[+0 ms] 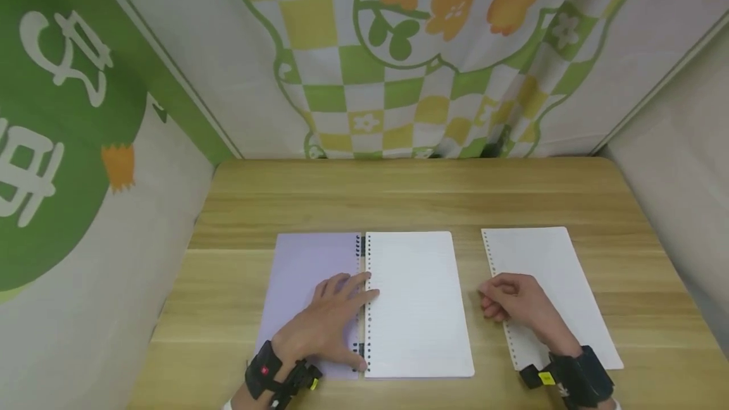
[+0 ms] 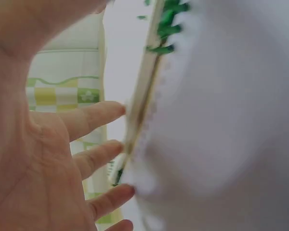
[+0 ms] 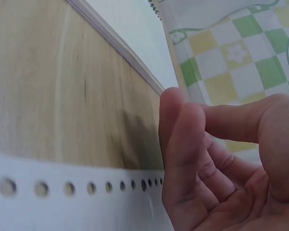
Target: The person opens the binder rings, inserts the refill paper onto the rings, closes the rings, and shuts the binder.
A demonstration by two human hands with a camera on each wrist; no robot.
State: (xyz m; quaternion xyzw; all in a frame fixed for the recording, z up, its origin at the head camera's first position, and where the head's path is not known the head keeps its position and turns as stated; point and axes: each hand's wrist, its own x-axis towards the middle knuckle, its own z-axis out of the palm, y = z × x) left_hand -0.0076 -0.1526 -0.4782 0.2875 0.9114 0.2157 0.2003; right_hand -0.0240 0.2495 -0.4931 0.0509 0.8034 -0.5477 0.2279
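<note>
A loose-leaf notebook lies open, its purple cover (image 1: 313,258) on the left and a stack of white lined paper (image 1: 416,315) on the right. Between them runs the ring binding, whose green rings (image 2: 169,30) show large in the left wrist view. My left hand (image 1: 321,328) spreads over the cover, fingertips and thumb at the stack's punched edge. A separate white punched sheet (image 1: 541,252) lies farther right. Above its holed edge is my right hand (image 1: 518,299), fingers curled and thumb against the index finger; nothing shows between the fingertips (image 3: 190,118).
Bare wood of the table (image 1: 410,195) stretches behind the papers, and a strip of it separates the stack from the loose sheet. A patterned curtain (image 1: 364,74) hangs along the back edge. Cloth walls (image 1: 171,207) close in the left and right sides.
</note>
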